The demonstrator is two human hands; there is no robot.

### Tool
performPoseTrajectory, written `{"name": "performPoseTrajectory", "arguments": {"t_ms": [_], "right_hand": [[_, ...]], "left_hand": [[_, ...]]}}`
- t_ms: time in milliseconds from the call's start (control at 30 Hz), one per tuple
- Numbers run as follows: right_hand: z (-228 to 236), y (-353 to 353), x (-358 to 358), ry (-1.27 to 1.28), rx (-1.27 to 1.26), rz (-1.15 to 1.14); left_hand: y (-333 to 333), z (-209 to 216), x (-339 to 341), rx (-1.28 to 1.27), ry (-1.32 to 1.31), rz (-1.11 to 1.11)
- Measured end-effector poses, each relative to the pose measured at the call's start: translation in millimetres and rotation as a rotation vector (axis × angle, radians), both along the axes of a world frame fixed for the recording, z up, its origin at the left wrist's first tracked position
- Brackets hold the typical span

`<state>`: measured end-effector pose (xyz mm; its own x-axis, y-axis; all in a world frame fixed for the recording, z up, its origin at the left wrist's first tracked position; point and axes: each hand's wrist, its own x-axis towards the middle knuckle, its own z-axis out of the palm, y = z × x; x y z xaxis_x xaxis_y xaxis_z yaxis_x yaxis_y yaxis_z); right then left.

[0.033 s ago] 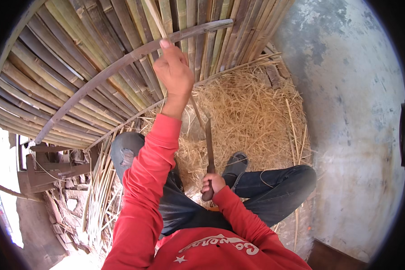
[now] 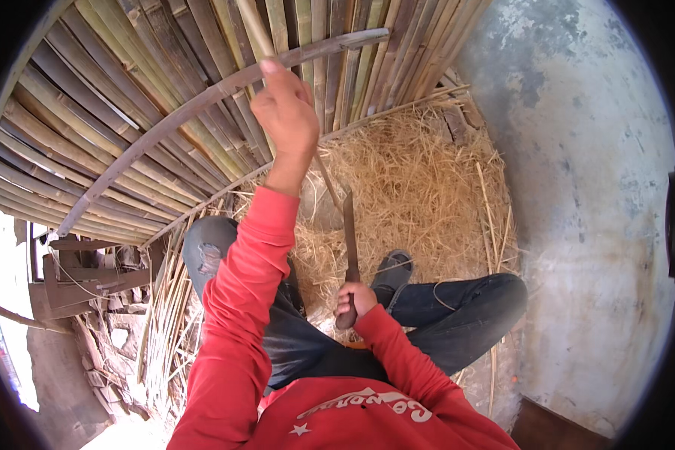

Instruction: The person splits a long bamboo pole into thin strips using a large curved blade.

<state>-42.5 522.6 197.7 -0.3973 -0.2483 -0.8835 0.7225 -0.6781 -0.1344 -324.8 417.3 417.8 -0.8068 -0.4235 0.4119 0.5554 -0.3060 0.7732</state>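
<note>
Raised in front of me, my left hand (image 2: 286,116) is closed around a thin bamboo strip (image 2: 255,28), thumb laid along it. The strip slants from the top edge through the fist and down to the knife's blade. Low between my legs, my right hand (image 2: 361,298) grips the dark wooden handle of a long knife (image 2: 350,244). Its narrow, brownish blade points up and away from me. Near its tip the blade meets the strip's lower end; the exact contact is too small to tell.
Split bamboo poles (image 2: 195,97) with a curved crossbar (image 2: 180,118) stand at the far left. Shavings (image 2: 412,187) cover the floor ahead. Finished-looking thin strips (image 2: 165,315) lie beside my left knee. A worn plaster wall (image 2: 592,225) rises on the right. My sandalled foot (image 2: 392,274) rests near the knife.
My left hand has shifted very slightly up and left with the strip. The right hand and the knife have barely moved.
</note>
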Motion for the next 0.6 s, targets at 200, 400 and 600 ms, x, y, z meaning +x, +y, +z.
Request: {"name": "performPoseTrajectory", "arguments": {"t_ms": [200, 400, 600], "right_hand": [[65, -2, -30, 0.299, 0.225, -0.095], [137, -3, -56, 0.763, 0.474, -0.053], [18, -24, -36, 0.551, 0.550, -0.012]], "left_hand": [[-2, 18, 6, -0.001, 0.084, -0.022], [12, -9, -5, -0.100, 0.136, 0.015], [14, -11, -7, -0.065, 0.078, 0.010]]}}
